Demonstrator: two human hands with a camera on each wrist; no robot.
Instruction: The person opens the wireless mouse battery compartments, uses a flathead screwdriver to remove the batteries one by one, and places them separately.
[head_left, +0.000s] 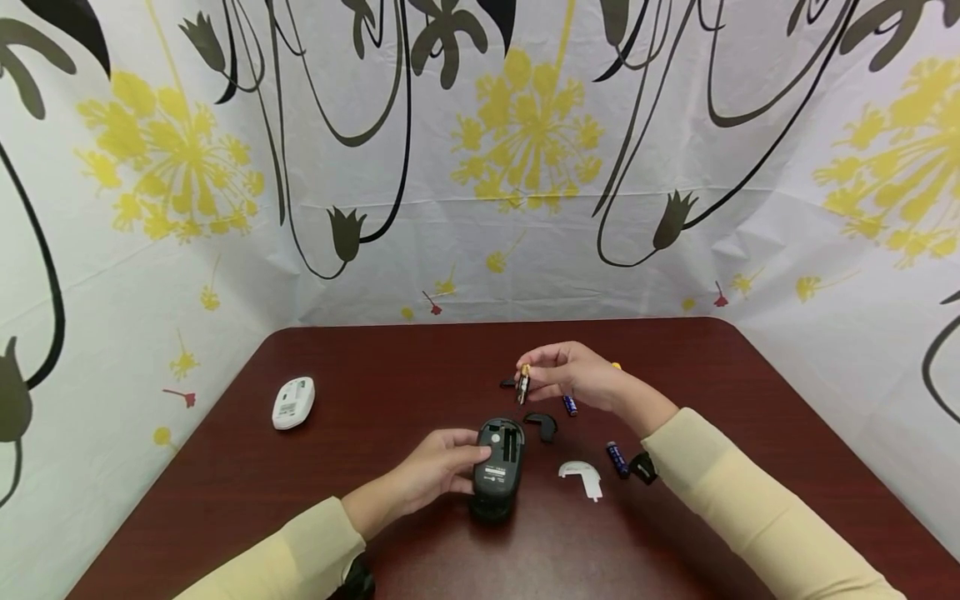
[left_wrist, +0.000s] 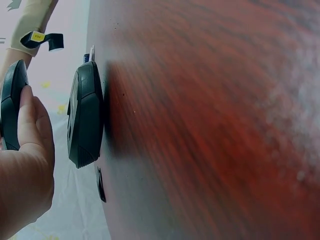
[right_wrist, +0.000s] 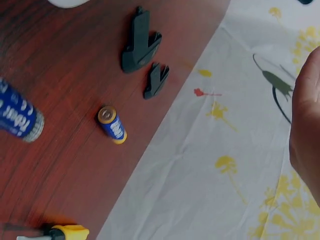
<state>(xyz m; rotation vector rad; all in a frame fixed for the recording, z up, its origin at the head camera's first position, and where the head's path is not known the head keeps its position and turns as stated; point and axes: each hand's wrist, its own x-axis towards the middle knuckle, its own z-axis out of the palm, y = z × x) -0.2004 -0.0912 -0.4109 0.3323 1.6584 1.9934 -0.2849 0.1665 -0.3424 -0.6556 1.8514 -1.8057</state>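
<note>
In the head view my left hand grips a dark computer mouse, underside up, with its battery slot uncovered. The left wrist view has the fingers along the side of this held mouse, and a second dark mouse on the tabletop. Beyond the held mouse, my right hand pinches a gold-and-dark battery above the table. Below that hand lie a blue battery and a dark battery cover. Only an edge of the right hand shows in the right wrist view; its fingertips are outside it.
A white mouse lies face down on the left of the brown table. Towards the right are a white battery cover and another blue battery. A smaller dark piece and a yellow-and-black object also lie there.
</note>
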